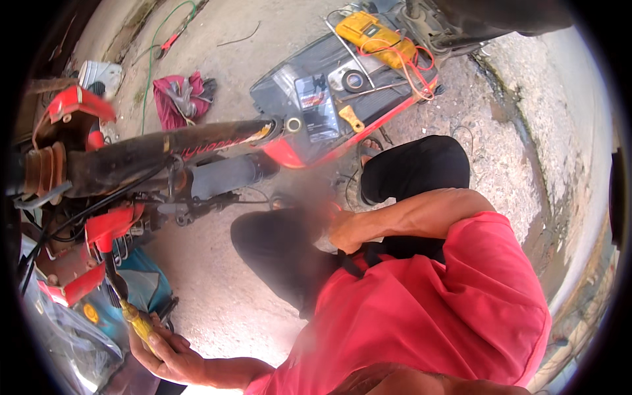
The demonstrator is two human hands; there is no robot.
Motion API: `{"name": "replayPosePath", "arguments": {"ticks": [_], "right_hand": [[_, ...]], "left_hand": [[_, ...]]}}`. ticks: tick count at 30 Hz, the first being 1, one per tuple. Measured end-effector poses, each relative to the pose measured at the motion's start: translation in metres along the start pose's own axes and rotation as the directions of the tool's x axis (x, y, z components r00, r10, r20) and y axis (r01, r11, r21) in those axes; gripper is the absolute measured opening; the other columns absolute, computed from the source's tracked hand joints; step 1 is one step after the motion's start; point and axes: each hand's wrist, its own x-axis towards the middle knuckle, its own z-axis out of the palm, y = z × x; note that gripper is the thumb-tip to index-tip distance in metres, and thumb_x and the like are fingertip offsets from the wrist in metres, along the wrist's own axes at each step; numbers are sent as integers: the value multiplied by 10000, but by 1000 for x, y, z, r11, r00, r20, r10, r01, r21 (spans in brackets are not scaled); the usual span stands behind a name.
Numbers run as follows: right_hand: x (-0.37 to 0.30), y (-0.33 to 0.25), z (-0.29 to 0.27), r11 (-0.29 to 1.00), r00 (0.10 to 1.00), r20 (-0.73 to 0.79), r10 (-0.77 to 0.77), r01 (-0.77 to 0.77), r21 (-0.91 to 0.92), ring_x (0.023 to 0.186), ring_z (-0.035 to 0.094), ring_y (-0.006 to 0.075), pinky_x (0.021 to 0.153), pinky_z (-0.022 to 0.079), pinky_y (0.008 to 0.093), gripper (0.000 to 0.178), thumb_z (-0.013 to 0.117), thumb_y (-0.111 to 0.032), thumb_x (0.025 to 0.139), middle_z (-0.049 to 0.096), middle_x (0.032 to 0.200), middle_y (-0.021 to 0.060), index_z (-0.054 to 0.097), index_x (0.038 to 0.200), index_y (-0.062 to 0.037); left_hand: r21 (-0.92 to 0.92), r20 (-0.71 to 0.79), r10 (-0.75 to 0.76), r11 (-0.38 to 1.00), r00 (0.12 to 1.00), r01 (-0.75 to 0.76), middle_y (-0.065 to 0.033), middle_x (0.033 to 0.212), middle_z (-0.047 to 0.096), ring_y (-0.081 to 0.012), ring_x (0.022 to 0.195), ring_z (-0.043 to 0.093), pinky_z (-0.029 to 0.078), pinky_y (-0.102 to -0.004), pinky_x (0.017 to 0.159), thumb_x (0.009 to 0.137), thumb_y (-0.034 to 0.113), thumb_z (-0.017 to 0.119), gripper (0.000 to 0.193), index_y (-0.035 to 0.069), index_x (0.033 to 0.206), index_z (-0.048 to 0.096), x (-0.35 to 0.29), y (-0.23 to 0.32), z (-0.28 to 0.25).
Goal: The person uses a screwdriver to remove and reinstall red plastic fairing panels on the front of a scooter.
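At the lower left, my left hand (170, 354) is closed round the yellow grip of what looks like a screwdriver (138, 324). Its upper end meets a dark metal part below a red bracket (108, 227) on the scooter's front end. My right hand (342, 230) rests by my thighs, blurred by a smear on the lens, its fingers hidden. The scooter's black stem (151, 148) runs across from the left to its deck (273, 89). Dark cables hang along the stem's lower side.
On the red-edged deck lie a yellow multimeter (375, 38) with red leads, a flat dark package (316, 105), a metal rod (349, 51), a round ring-shaped part (353, 80) and a wooden-handled tool (351, 118). A maroon cloth (176, 99) and green wire (153, 66) lie on the concrete.
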Motion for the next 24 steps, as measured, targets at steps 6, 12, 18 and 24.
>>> {"name": "replayPosePath", "arguments": {"ticks": [6, 12, 18, 24], "right_hand": [[-3, -14, -28, 997, 998, -62, -24, 20, -76, 995, 739, 316, 848, 571, 445, 280, 701, -176, 761, 775, 997, 165, 801, 968, -17], [-46, -2, -96, 995, 961, -269, 63, -39, 96, 995, 737, 345, 845, 580, 473, 267, 654, -158, 792, 774, 1025, 137, 793, 989, -45], [-144, 131, -172, 896, 113, -914, 391, -275, 349, 1168, 662, 356, 1010, 527, 446, 536, 749, -344, 838, 705, 1252, 162, 675, 1323, -130], [-208, 236, -160, 480, -69, -639, 766, -600, 640, 1438, 429, 369, 1188, 365, 479, 1080, 827, -525, 701, 420, 1587, 135, 337, 1611, -214]], "left_hand": [[68, -41, -24, 997, 999, 27, -12, 683, 481, -18, 469, 312, 265, -191, 425, 1074, 224, 555, 396, -37, 1372, 537, 1, 9, 3], [25, -108, -4, 1000, 994, 6, -95, 887, 688, -81, 493, 407, 283, -221, 395, 956, 323, 737, 420, -16, 1192, 657, 0, 38, 26], [68, -72, 40, 997, 997, -35, -122, 993, 723, -104, 528, 461, 320, -234, 409, 961, 335, 734, 442, -24, 1207, 658, 3, 33, 19], [81, -62, -44, 996, 997, 49, -13, 698, 504, -14, 462, 311, 261, -189, 416, 1075, 225, 551, 390, -28, 1372, 544, 1, 12, 7]]}}
